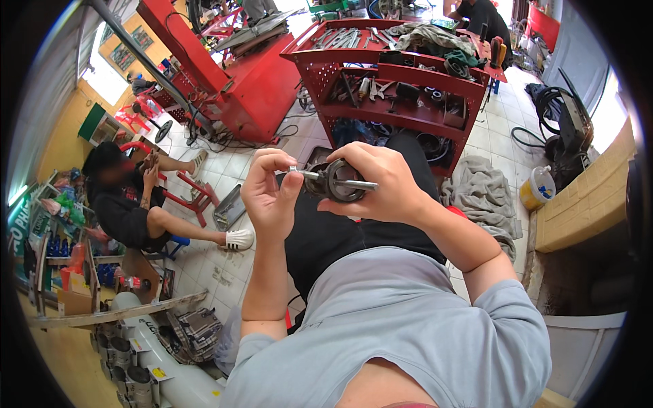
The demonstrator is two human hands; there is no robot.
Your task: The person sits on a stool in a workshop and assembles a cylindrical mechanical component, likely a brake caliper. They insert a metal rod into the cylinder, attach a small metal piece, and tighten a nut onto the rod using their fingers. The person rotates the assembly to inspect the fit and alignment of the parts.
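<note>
Above my lap, my right hand (381, 178) is wrapped around a dark, cup-shaped metal part (348, 194). A shiny metal rod (360, 184) sticks out of its open side toward the right. My left hand (271, 194) pinches a small silver end piece (293, 171) between thumb and fingertips. That piece sits at the left end of a thin shaft, in line with the dark part. Whether it is threaded on or just touching, I cannot tell.
Ahead stands a red tool cart (394, 61) with wrenches and rags. Crumpled grey cloth (479, 197) lies on the floor to the right, near a yellowish bucket (537, 188). At left, a person (129, 204) sits near a metal tray (231, 207). A red lift (238, 95) stands behind.
</note>
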